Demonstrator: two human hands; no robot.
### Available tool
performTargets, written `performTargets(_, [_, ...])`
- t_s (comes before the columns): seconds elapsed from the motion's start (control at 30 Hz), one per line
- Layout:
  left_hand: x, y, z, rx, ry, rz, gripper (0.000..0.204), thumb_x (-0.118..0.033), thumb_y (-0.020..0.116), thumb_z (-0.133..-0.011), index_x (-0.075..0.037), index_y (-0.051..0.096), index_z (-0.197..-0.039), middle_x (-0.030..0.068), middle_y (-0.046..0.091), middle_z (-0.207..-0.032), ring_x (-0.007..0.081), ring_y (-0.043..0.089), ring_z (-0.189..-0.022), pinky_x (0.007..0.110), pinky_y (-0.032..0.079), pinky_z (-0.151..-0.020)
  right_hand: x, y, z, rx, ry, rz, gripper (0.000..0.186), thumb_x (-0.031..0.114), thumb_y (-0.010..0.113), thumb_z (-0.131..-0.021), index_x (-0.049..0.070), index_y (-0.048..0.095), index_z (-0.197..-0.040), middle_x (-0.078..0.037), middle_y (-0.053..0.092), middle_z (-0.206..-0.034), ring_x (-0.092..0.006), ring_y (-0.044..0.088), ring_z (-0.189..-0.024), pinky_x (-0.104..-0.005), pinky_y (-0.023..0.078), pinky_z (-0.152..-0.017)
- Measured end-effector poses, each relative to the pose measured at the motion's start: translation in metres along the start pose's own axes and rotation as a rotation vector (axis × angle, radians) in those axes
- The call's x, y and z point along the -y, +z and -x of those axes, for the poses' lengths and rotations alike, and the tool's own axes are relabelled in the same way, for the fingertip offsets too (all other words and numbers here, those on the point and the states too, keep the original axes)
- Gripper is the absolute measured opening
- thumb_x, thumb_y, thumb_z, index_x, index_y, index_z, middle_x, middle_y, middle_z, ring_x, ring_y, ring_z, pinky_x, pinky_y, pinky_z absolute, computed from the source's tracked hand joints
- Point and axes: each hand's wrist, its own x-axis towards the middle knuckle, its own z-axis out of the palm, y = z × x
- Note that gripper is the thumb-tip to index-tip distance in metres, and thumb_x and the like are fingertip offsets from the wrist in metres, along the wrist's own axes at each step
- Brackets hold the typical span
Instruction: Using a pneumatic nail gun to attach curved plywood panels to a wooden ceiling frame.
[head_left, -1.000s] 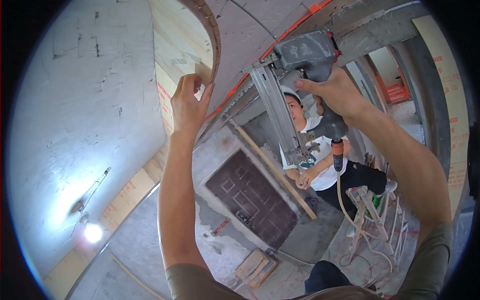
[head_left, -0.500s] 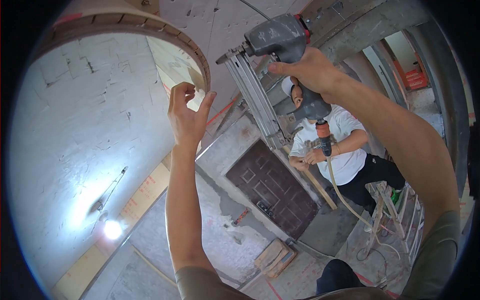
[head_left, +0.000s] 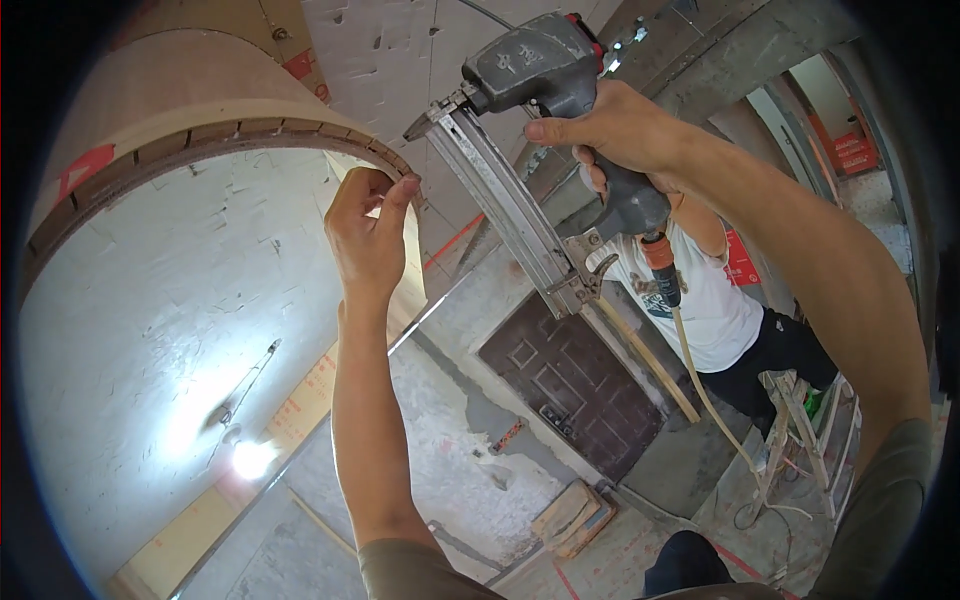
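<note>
A grey pneumatic nail gun [head_left: 530, 70] with a long silver magazine is held up in my right hand [head_left: 635, 130], its nose pointing left near the curved rim. An orange-and-black coupling [head_left: 662, 268] joins its handle to a beige air hose [head_left: 695, 370]. Overhead on the left, a curved wooden rim [head_left: 240, 130] with slits cut across it runs along the edge of a rounded ceiling opening. My left hand [head_left: 365, 235] pinches this rim's right end, thumb outside and fingers curled inside. A pale thin sheet [head_left: 408, 285] hangs behind that hand.
A co-worker in a white shirt [head_left: 705, 310] stands by a wooden stepladder [head_left: 795, 430] on the right, face hidden behind my arm and the gun. Below are a dark panelled door [head_left: 570, 385], a long timber strip [head_left: 650, 360] and a cardboard box [head_left: 573, 518]. A lit bulb [head_left: 252, 460] hangs lower left.
My left thumb and fingers have closed on the curved rim. The nail gun has come slightly left, nearer the rim. My view has shifted, and the co-worker's arm is now raised.
</note>
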Motion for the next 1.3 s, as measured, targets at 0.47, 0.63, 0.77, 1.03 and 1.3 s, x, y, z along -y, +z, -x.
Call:
performTargets(0.47, [0.000,-0.003,-0.004,0.067,-0.048,0.105,0.028,-0.025,0.074,-0.093,0.000,0.068,-0.105,0.0069,0.069,-0.088,0.0148,0.063,-0.080,0.033,0.053,-0.079,0.003,0.000,-0.009,0.107,-0.035,0.078,0.051,0.049,0.083,-0.080,0.002,0.064,-0.073,-0.004,0.055,-0.053,-0.0140,0.059,-0.044,-0.0287,0.048,-0.044])
performTargets(0.63, [0.000,-0.006,-0.004,0.077,0.038,0.058,0.034,-0.032,0.066,-0.098,0.001,0.067,-0.106,0.0105,0.068,-0.093,0.0178,0.064,-0.081,0.033,0.053,-0.075,0.004,-0.004,-0.012,0.120,-0.075,0.129,0.055,0.052,0.083,-0.079,0.004,0.061,-0.065,-0.003,0.055,-0.050,-0.0137,0.059,-0.044,-0.0292,0.049,-0.051])
performTargets(0.77, [-0.001,0.004,-0.001,0.003,0.094,-0.104,0.045,-0.040,0.051,-0.105,0.003,0.064,-0.105,0.0072,0.061,-0.083,0.0148,0.053,-0.076,0.030,0.044,-0.070,0.004,-0.008,-0.011,0.116,-0.068,0.154,0.055,0.051,0.084,-0.079,0.005,0.060,-0.062,-0.002,0.055,-0.050,-0.0133,0.059,-0.044,-0.0285,0.048,-0.055])
performTargets(1.03, [-0.002,0.009,0.000,-0.039,0.151,-0.119,0.039,-0.034,0.052,-0.104,0.003,0.065,-0.102,0.0150,0.065,-0.086,0.0219,0.061,-0.070,0.033,0.049,-0.067,0.009,-0.008,-0.016,0.116,-0.057,-0.009,0.050,0.047,0.085,-0.079,0.002,0.063,-0.078,-0.003,0.055,-0.055,-0.0123,0.056,-0.044,-0.0289,0.045,-0.046])
performTargets(1.3, [-0.001,0.012,0.002,-0.074,0.159,-0.123,0.040,-0.035,0.051,-0.105,0.002,0.065,-0.101,0.0138,0.063,-0.083,0.0212,0.060,-0.069,0.032,0.048,-0.066,0.012,-0.003,-0.023,0.127,0.045,0.038,0.041,0.038,0.081,-0.085,0.001,0.064,-0.087,-0.003,0.055,-0.059,-0.0118,0.054,-0.043,-0.0277,0.043,-0.045])
